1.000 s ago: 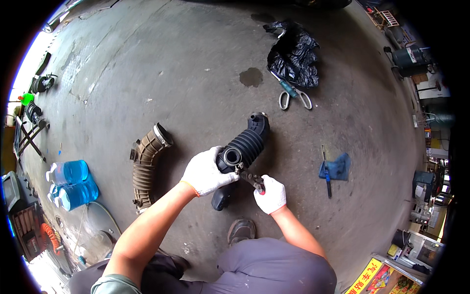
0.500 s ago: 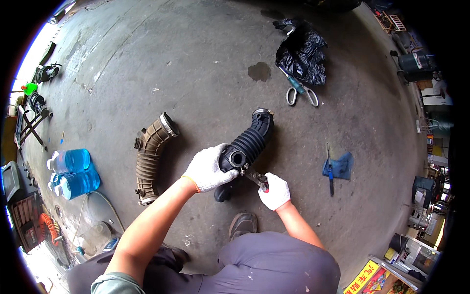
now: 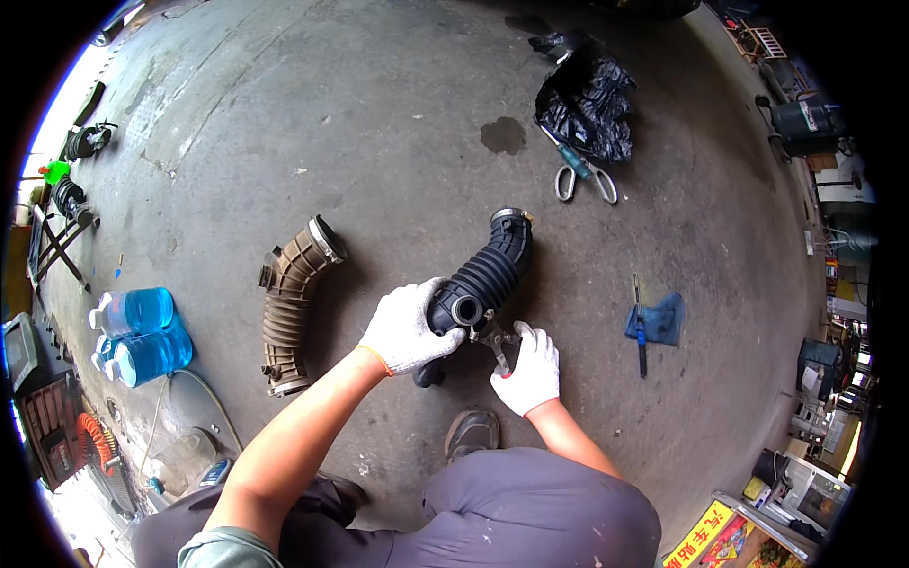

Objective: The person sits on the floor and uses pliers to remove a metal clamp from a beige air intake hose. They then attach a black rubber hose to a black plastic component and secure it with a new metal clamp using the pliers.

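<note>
A black corrugated air intake hose (image 3: 490, 272) is tilted over the floor, its clamped end pointing away from me. My left hand (image 3: 409, 327), in a white knitted glove, is closed round the near part of it, beside a round side port (image 3: 467, 310). My right hand (image 3: 530, 371), also gloved, holds a pair of pliers (image 3: 499, 353) with the handles spread apart. The pliers' jaws are at the hose's near end, just below the port; their exact grip is hard to make out. An older brown intake hose (image 3: 290, 308) lies to the left.
Scissors (image 3: 571, 172) lie by a crumpled black plastic bag (image 3: 587, 104) at the far right. A screwdriver (image 3: 641, 346) rests on a blue cloth (image 3: 668, 319). Jugs of blue liquid (image 3: 151, 350) stand at left. My shoe (image 3: 472, 434) is close below the hose.
The pliers have swung to a steeper angle and their handles have spread. My right hand has loosened its fingers, and the black hose has shifted slightly to the right with my left hand.
</note>
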Available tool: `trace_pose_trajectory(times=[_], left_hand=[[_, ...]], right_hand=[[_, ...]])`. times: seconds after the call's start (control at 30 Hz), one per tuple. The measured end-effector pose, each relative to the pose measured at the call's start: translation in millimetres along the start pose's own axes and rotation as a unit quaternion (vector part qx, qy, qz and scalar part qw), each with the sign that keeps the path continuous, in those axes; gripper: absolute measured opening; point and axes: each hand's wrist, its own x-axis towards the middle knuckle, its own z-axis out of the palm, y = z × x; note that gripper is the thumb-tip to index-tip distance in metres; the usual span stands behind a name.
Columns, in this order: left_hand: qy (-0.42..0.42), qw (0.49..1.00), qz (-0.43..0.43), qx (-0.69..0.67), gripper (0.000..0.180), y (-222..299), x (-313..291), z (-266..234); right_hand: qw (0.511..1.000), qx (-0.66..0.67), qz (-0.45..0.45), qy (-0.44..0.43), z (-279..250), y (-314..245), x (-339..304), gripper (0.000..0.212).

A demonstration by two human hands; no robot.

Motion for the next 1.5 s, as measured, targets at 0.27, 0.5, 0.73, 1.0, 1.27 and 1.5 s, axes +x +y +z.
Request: trace_pose_trajectory(times=[0.27, 0.5, 0.73, 1.0, 1.27, 1.5], left_hand=[[0.037, 0.999, -0.001, -0.021, 0.074, 5, -5, 7], [0.113, 0.992, -0.004, 0.056, 0.074, -7, -10, 13], [0.036, 0.996, -0.027, 0.075, 0.092, -23, -7, 5], [-0.173, 0.977, -0.117, 0.026, 0.115, -31, 13, -23], [-0.277, 0.944, -0.178, -0.008, 0.117, -49, 51, -13], [-0.407, 0.832, -0.205, -0.317, 0.092, -57, 56, 3]], right_hand=[[0.998, 0.043, 0.010, 0.044, -2, -3, -7, 0.118], [0.998, 0.043, -0.036, 0.037, -5, 10, 9, 0.117], [0.979, -0.005, 0.093, -0.179, -31, 58, 26, 0.079], [0.966, -0.051, -0.251, 0.032, -35, 6, 29, 0.012], [0.955, -0.046, -0.287, -0.054, 6, -46, 22, 0.040], [0.949, -0.105, -0.224, -0.197, 29, -47, -3, 0.047]])
